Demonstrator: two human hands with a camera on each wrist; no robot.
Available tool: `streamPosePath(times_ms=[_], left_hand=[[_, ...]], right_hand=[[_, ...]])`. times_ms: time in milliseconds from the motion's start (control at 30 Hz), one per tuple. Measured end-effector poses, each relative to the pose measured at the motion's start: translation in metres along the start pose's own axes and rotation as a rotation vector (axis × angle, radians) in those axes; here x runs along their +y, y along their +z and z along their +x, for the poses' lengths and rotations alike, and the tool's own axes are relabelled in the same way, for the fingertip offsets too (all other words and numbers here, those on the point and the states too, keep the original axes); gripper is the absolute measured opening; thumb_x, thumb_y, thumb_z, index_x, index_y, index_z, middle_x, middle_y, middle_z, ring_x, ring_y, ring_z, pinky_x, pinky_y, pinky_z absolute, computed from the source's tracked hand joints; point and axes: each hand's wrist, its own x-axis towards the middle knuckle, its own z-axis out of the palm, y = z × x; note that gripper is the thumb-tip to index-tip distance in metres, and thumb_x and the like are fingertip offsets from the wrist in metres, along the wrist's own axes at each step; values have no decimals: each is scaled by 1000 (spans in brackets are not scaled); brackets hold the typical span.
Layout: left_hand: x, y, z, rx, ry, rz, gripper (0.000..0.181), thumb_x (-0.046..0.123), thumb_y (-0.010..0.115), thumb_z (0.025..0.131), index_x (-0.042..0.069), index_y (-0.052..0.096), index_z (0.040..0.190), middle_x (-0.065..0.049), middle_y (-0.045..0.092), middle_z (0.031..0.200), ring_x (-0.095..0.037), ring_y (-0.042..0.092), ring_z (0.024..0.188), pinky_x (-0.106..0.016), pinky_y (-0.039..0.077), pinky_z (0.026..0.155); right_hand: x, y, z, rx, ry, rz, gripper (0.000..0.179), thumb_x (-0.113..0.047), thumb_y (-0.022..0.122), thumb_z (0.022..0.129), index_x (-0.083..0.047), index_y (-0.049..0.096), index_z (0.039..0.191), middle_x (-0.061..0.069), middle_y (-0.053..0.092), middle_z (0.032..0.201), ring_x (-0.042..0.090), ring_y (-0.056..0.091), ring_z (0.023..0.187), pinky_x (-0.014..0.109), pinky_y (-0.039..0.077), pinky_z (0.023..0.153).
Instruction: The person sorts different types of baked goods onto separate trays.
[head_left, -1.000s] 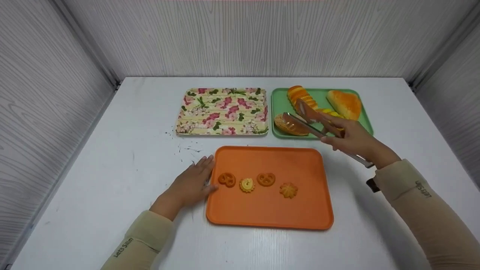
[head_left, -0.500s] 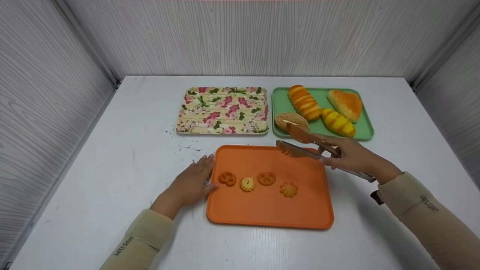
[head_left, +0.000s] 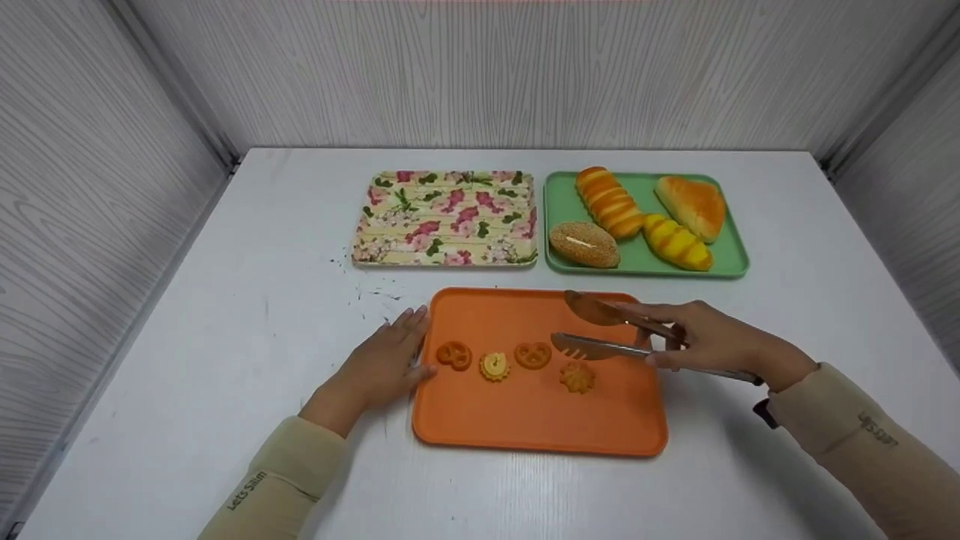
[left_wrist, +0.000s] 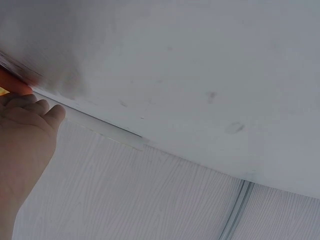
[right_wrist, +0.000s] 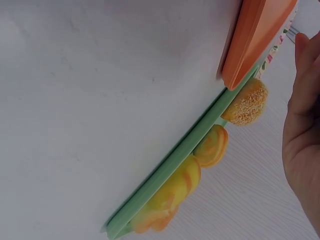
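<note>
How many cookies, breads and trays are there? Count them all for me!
Cookies: 4, on the orange tray: two pretzel cookies, a yellow round cookie, a flower cookie.
Breads: 4, on the green tray: a seeded bun, two striped loaves, a triangle bread.
Trays: 3, with the flowery tray.
Tongs: 1, in the right hand.
Total: 12

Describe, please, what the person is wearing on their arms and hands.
Both arms are covered by long, close-fitting beige sleeves, each printed with small dark lettering that seems to read "Let's Slim". The left hand and right hand are bare, without gloves. A dark strap-like piece shows at the right wrist.
</note>
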Motion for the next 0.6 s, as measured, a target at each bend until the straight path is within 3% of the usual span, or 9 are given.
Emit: streamPosePath(times_ms=[233,600], left_hand=[[-1,1,1,8,10,3,78,47,48,97,3,15,152,-10,14,158,-25,8,144,-44,13,114],[-1,1,0,19,19,1,77,46,48,97,3,15,152,-10,15,157,-25,9,144,-44,13,114]], right_hand=[[-3,5,-6,-56,-32,-20,63,-22,70,89,-22,42,146,-3,65,101,15,59,62,28,50,54],[-4,14,-8,-112,-38,-48,64,-18,70,87,-22,44,145,2,66,111,13,60,67,30,53,58]])
